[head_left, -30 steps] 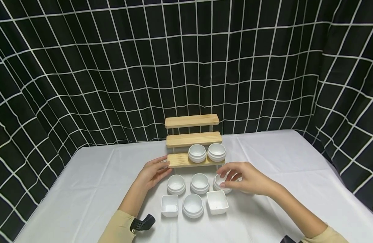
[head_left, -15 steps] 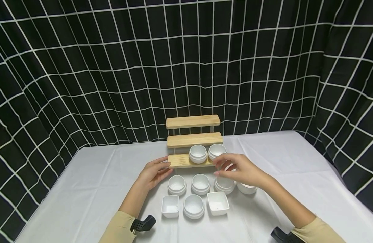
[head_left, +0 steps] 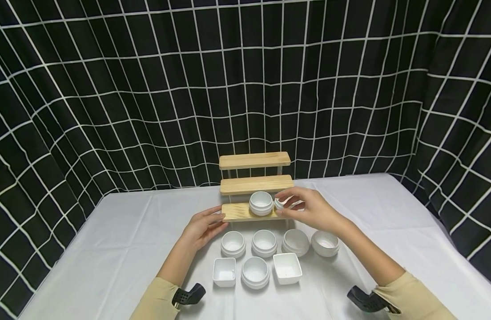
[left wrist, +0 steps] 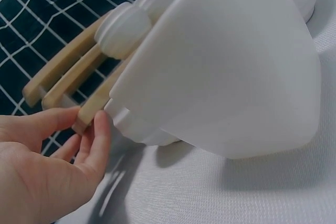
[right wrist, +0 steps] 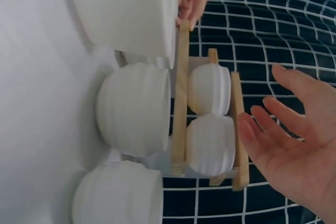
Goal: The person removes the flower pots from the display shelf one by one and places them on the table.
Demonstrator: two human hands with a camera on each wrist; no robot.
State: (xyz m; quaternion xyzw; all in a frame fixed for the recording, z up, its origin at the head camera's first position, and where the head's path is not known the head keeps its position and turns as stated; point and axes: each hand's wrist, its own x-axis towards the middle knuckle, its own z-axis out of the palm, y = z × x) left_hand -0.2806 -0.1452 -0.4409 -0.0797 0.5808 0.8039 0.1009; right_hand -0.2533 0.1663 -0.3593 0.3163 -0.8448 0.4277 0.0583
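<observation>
A three-tier wooden display stand [head_left: 235, 212] stands at the back of the table. My left hand [head_left: 201, 227] pinches the left end of its lowest board, thumb and fingertips on either side of the wood [left wrist: 89, 113]. On that board sit two round white bowls, the left one [head_left: 261, 203] in full view. The right bowl [right wrist: 211, 144] is partly hidden in the head view by my right hand [head_left: 309, 206]. In the right wrist view, that hand's fingers are spread above the bowls' rims, with a gap between palm and bowl.
In front of the stand, several white bowls stand on the white cloth: a row of round ones [head_left: 264, 242], then square ones [head_left: 224, 271] either side of a round one [head_left: 255, 272]. A black grid-patterned curtain [head_left: 189, 89] hangs behind.
My right hand has moved from above the front bowls, up and slightly left, to the right bowl on the lowest board. The left hand keeps its hold on the stand.
</observation>
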